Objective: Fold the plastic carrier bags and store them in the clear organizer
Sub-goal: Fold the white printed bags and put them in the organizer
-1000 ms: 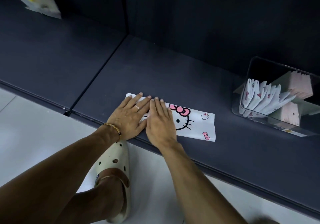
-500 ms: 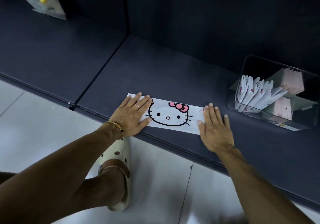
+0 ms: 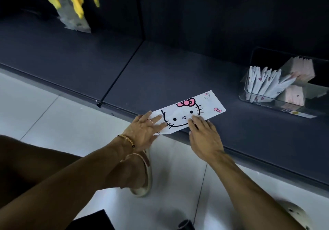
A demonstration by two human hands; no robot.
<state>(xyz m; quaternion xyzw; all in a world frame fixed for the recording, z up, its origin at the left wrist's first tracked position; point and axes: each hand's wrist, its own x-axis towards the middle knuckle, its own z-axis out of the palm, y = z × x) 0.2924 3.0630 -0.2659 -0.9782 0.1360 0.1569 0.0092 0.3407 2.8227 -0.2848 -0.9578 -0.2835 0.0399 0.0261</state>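
A white plastic bag [image 3: 201, 105] printed with a cat face and pink bow lies folded into a long strip on the dark shelf [image 3: 160, 73], near its front edge, tilted with its right end farther back. My left hand [image 3: 142, 133] presses flat on the strip's left end, fingers spread. My right hand [image 3: 203, 133] lies flat on the strip's near edge at its middle. The clear organizer [image 3: 252, 94] stands at the right on the shelf and holds several folded bags upright.
Yellow and grey packaged goods [image 3: 71, 5] hang at the back left. A seam [image 3: 122, 71] divides the shelf into two panels. Below the shelf is white tiled floor [image 3: 53, 119], with my cream clogs [image 3: 144, 181] on it.
My right hand slid out to the strip's right end, then came back to its middle. The strip has turned, its right end now farther back. The left hand stayed on the left end.
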